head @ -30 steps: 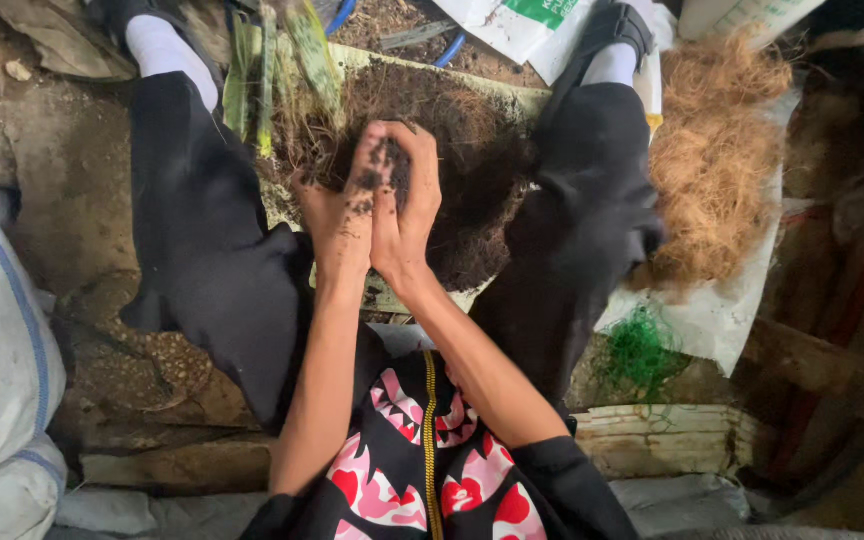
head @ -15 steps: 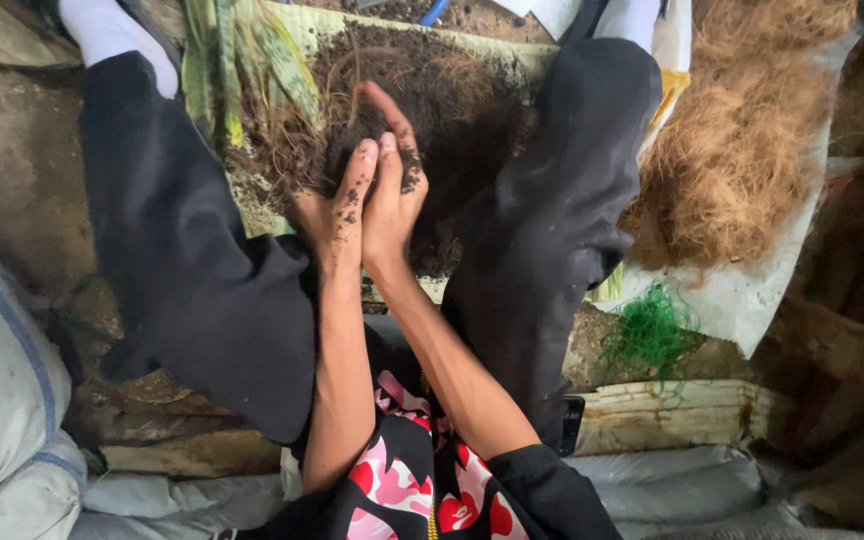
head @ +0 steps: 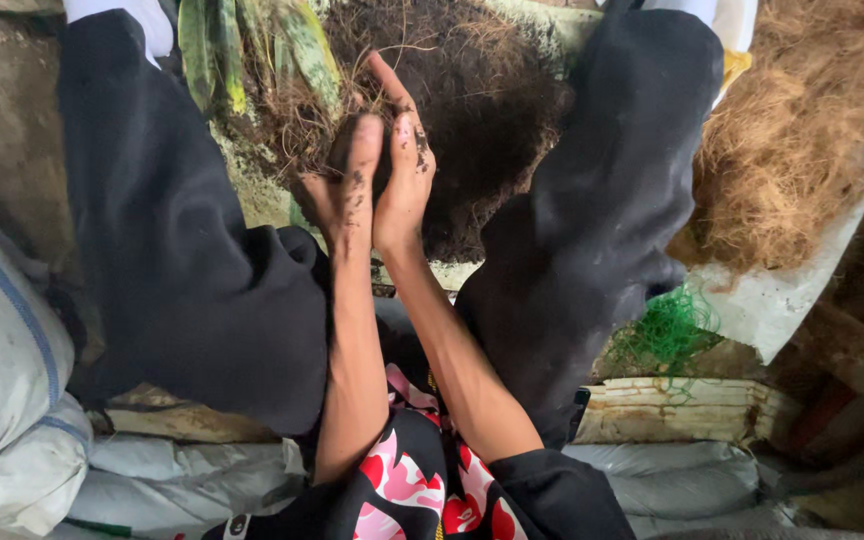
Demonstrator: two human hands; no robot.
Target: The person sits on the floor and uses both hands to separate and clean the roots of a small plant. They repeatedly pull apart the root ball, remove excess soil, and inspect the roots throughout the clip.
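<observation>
A clump of dark soil (head: 472,110) matted with thin brown roots lies on a pale sheet between the person's two black-trousered legs, heaped and loose, with stray root strands sticking out of its top and left edge. At its left side a plant with long green, yellow-mottled leaves (head: 242,50) lies flat, its leaves pointing away from the person and its base buried in the rooty soil. The near part of the clump, by the leaf bases, is pressed between two soil-smeared palms and partly hidden by them.
</observation>
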